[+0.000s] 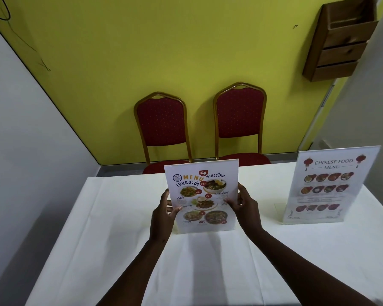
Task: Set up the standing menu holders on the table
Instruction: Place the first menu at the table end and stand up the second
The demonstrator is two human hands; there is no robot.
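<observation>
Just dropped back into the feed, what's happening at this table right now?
A person is holding the Thai menu holder upright with both hands: the left hand grips its left edge and the right hand its right edge, near the middle of the white-clothed table. Whether its base is down on the cloth is hard to tell. The Chinese food menu holder already stands by itself to the right. Two red chairs sit beyond the table.

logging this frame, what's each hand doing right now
Left hand: closed on the left edge of the Thai menu holder.
Right hand: closed on the right edge of the same holder.
</observation>
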